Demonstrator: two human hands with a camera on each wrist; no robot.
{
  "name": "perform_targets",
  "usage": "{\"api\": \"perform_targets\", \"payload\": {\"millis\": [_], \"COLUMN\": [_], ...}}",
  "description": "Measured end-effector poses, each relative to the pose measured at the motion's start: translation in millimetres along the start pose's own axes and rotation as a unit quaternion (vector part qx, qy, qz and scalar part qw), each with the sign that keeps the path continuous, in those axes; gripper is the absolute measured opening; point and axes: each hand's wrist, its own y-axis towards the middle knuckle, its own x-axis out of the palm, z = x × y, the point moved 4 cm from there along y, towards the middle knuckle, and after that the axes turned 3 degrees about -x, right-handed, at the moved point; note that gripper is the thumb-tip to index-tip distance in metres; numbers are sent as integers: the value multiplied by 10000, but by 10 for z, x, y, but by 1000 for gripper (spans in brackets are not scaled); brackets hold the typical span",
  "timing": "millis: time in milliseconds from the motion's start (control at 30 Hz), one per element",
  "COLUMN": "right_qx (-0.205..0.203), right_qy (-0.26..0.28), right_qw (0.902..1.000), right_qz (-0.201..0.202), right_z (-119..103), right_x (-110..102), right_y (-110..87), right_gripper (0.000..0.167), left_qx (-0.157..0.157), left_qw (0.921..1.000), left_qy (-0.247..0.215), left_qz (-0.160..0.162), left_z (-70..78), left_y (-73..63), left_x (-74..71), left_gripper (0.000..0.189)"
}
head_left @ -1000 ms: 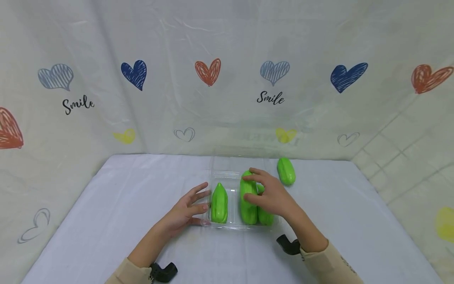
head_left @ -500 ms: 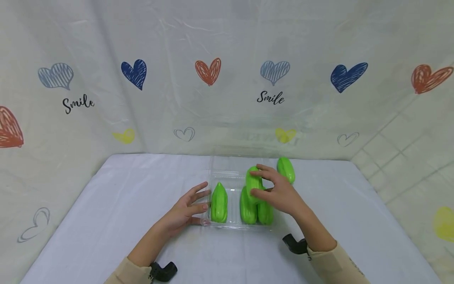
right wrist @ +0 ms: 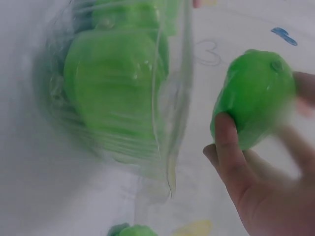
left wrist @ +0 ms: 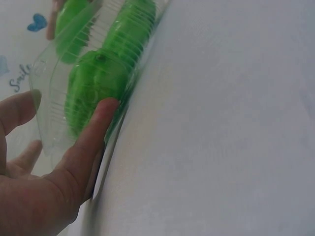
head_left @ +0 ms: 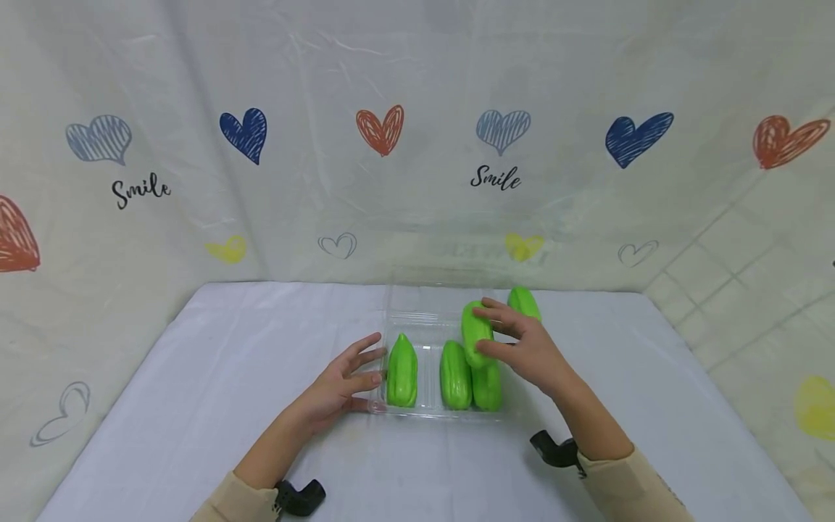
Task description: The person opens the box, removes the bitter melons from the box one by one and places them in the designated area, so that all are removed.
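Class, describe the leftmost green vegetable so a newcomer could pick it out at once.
On the white cloth sits a clear plastic container with the left hand at its side. Inside, nearest that hand, lies the green vegetable. Its far end is pointed, and a gap parts it from its round-ended neighbour.

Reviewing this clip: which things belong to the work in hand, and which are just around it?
In the work:
green vegetable held in the right hand
clear container, touched by the left hand
three green vegetables inside it
probably the loose vegetable outside it

Just around:
heart-print backdrop
white cloth
black wrist pieces
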Motion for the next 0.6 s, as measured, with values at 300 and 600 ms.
{"api": "perform_targets", "payload": {"millis": [300,600], "right_qx": [419,562], "right_qy": [1092,1108], "right_qw": [9931,9923], "right_qz": [-32,-28], "right_z": [23,29], "right_x": [-45,-82], "right_y": [5,2], "right_gripper": [60,62], "left_qx": [33,67], "left_qw": [10000,9999], "left_qy": [-31,-48], "left_qz": [-17,-72], "left_z": [-6,-9], "left_y": [5,2], "left_x": [-6,-4], "left_gripper": [74,75]}}
